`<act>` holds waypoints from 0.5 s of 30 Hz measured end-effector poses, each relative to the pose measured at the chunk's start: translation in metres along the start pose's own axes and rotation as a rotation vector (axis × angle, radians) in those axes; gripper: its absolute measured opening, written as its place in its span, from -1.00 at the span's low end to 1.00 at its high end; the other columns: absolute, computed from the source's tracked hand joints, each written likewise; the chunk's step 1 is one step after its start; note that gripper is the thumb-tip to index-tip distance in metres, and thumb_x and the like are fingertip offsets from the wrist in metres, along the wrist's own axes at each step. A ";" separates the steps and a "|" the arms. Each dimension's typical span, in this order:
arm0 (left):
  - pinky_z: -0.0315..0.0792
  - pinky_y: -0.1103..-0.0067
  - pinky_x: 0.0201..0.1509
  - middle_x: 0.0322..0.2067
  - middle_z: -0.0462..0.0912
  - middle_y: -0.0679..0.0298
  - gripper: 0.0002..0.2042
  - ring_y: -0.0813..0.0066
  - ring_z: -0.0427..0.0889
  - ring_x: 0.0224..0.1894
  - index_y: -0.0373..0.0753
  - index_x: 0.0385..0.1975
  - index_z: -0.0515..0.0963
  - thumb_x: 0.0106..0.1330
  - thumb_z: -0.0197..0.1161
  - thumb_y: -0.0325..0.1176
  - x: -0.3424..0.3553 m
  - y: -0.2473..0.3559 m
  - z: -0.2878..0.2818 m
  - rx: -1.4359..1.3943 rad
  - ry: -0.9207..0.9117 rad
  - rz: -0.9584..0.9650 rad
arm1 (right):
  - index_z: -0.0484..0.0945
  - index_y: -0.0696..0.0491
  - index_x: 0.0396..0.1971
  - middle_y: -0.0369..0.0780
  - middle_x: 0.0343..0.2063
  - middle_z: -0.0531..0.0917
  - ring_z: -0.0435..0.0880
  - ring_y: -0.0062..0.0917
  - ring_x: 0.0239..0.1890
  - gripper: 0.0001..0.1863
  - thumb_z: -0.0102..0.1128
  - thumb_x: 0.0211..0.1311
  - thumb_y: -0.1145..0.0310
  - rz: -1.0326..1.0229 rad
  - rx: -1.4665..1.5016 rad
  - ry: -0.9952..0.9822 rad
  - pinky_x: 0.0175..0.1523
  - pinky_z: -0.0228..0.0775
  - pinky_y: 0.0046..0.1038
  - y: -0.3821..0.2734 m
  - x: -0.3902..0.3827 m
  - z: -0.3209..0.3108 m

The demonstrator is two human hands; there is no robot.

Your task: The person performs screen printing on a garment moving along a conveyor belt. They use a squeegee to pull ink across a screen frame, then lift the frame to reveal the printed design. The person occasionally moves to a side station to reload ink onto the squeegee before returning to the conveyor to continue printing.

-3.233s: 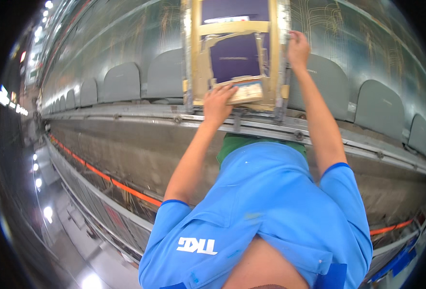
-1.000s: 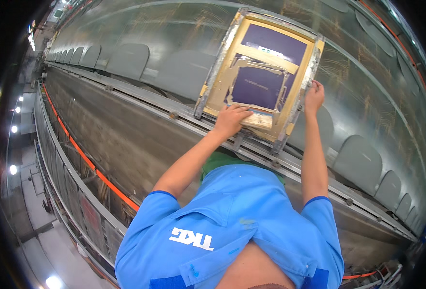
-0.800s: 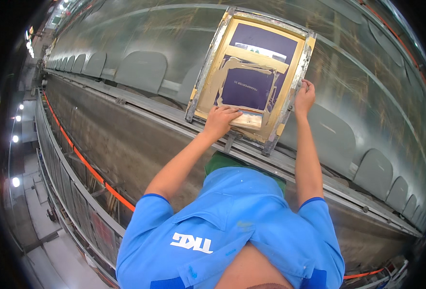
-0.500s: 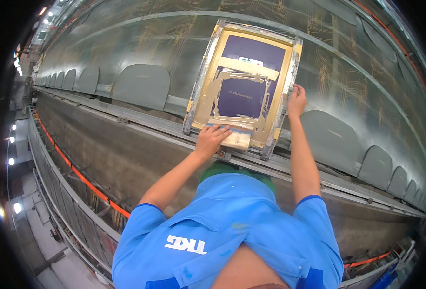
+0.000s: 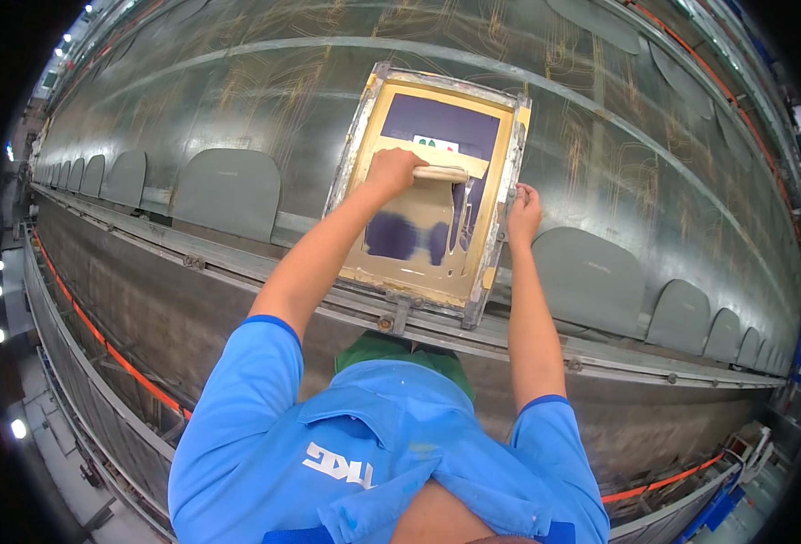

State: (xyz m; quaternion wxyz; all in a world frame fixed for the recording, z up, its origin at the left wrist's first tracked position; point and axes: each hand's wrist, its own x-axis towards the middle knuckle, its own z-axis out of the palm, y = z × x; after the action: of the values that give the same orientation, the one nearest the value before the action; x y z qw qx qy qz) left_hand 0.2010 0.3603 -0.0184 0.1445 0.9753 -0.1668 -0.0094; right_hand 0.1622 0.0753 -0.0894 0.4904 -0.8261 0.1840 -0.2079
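Squeegee [image 5: 439,173] now sits at the far end of the screen frame [image 5: 491,240], pushed up by the gripping left hand [image 5: 393,170]; right hand [image 5: 523,204] clasps the frame edge.

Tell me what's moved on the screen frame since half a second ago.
The left hand has pushed the squeegee from the near edge of the screen frame up to its far part. The right hand stays gripping the frame's right rail; the frame sits on the long table as before.

Squeegee [image 5: 441,173] handle's left end under left hand [image 5: 393,172].
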 end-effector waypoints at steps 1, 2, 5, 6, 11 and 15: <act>0.53 0.32 -0.14 -0.25 0.73 0.20 -0.61 0.14 0.69 -0.22 0.10 -0.10 0.70 0.10 0.21 -0.50 -0.010 0.000 0.011 0.018 0.100 0.033 | 0.63 0.05 -0.17 -0.09 -0.41 0.70 0.66 -0.31 -0.37 -0.78 0.05 0.38 0.28 -0.031 0.024 0.002 -0.18 0.43 -0.29 -0.005 0.004 0.001; 0.52 0.31 -0.15 -0.24 0.73 0.20 -0.62 0.15 0.68 -0.22 0.06 -0.11 0.71 0.09 0.20 -0.53 -0.027 0.010 0.017 0.023 0.138 0.072 | 0.62 0.05 -0.17 -0.09 -0.40 0.70 0.66 -0.30 -0.35 -0.78 0.04 0.38 0.29 -0.055 0.043 0.013 -0.16 0.43 -0.29 -0.004 0.006 -0.002; 0.43 0.37 -0.06 -0.13 0.72 0.32 -0.57 0.34 0.64 -0.06 -0.02 -0.08 0.69 0.04 0.19 -0.59 -0.103 0.025 0.051 -0.006 0.226 0.193 | 0.62 0.07 -0.17 -0.05 -0.32 0.71 0.68 -0.23 -0.25 -0.77 0.03 0.38 0.30 -0.014 0.014 0.015 -0.08 0.43 -0.27 0.009 0.005 -0.012; 0.41 0.38 -0.05 -0.11 0.72 0.35 -0.58 0.37 0.63 -0.05 -0.02 -0.08 0.69 0.06 0.18 -0.59 -0.119 0.030 0.053 -0.013 0.204 0.201 | 0.62 0.07 -0.17 -0.05 -0.30 0.70 0.67 -0.21 -0.22 -0.77 0.03 0.38 0.30 -0.012 0.011 0.016 -0.06 0.43 -0.26 0.010 0.005 -0.016; 0.49 0.32 -0.09 -0.22 0.73 0.25 -0.60 0.22 0.67 -0.16 0.07 -0.09 0.70 0.12 0.17 -0.54 -0.096 0.026 0.033 -0.100 0.062 0.048 | 0.62 0.07 -0.17 -0.03 -0.26 0.70 0.66 -0.12 -0.17 -0.76 0.02 0.38 0.29 -0.048 -0.007 0.024 -0.04 0.42 -0.23 0.011 -0.008 -0.020; 0.52 0.29 -0.13 -0.39 0.71 0.17 -0.63 0.13 0.69 -0.28 0.12 -0.11 0.71 0.13 0.19 -0.49 -0.028 0.021 0.001 0.006 0.068 0.025 | 0.63 0.07 -0.17 -0.04 -0.27 0.71 0.66 -0.15 -0.19 -0.76 0.03 0.38 0.27 -0.058 0.037 0.007 -0.05 0.42 -0.23 0.010 -0.001 -0.013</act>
State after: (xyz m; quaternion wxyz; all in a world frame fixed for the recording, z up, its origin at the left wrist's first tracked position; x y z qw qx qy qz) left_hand 0.1673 0.3504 -0.0145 0.1474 0.9733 -0.1741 0.0262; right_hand 0.1539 0.0617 -0.0924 0.4989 -0.8211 0.1578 -0.2282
